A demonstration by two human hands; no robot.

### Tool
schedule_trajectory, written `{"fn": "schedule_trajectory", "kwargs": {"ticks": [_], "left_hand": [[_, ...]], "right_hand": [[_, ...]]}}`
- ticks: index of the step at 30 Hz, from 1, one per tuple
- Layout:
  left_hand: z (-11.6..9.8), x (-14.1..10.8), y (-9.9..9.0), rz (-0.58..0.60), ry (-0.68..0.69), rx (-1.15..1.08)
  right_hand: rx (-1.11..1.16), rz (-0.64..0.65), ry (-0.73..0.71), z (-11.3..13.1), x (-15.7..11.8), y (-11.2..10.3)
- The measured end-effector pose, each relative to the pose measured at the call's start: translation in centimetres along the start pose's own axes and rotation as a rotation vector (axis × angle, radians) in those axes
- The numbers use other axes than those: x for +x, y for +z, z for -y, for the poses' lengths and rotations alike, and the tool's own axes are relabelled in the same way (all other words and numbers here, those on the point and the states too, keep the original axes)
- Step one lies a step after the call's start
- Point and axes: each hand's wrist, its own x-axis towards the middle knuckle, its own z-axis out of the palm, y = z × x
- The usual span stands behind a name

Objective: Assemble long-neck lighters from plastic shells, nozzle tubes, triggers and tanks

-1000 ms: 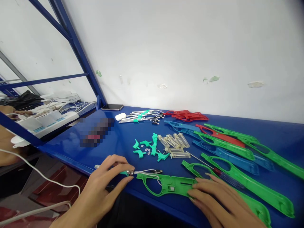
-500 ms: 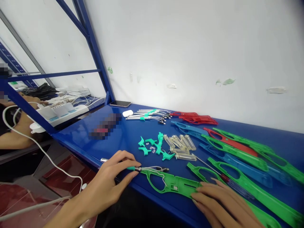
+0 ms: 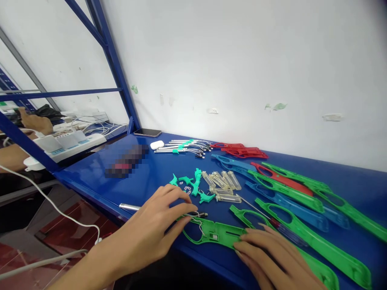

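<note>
A green plastic housing (image 3: 223,233) with an oval opening lies open side up at the table's front edge. My right hand (image 3: 272,253) grips its right end, thumb below and fingers on top. At the housing's left end, my left hand (image 3: 163,217) pinches the thin white wires (image 3: 198,221) near the black connector (image 3: 202,214). A silver rod (image 3: 129,207) sticks out to the left from under my left hand. Behind the hands are several teal clips (image 3: 196,183), small white pieces (image 3: 188,189) and clear plastic tubes (image 3: 228,198).
Green, blue and red housings (image 3: 284,177) spread over the right side, with a screwdriver (image 3: 275,223) among them. Wired silver rods (image 3: 178,147), a white case (image 3: 157,145) and a phone (image 3: 147,132) lie at the back. A power strip (image 3: 65,149) and another person's arm (image 3: 15,157) are at left.
My left hand has moved right along the rod, from its teal part to the wires by the housing. My right hand still holds the housing. The view has shifted slightly.
</note>
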Motion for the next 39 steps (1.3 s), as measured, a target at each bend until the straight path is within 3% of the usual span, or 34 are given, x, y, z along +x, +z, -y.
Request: {"fn": "schedule_trajectory", "kwargs": {"ticks": [10, 21, 30, 39], "left_hand": [[-1.4, 2.1, 1.3, 0.118, 0.153, -0.144], [0.3, 2.3, 2.4, 0.052, 0.332, -0.135], [0.5, 2.3, 2.7, 0.017, 0.349, -0.107], [0.5, 2.2, 2.9, 0.104, 0.291, -0.097]], "right_hand": [[0.026, -0.043, 0.071, 0.8, 0.2, 0.0], [0.056, -0.039, 0.105, 1.3, 0.1, -0.3], [0.064, -0.045, 0.124, 1.4, 0.2, -0.2], [0.063, -0.029, 0.11, 1.4, -0.1, -0.2]]}}
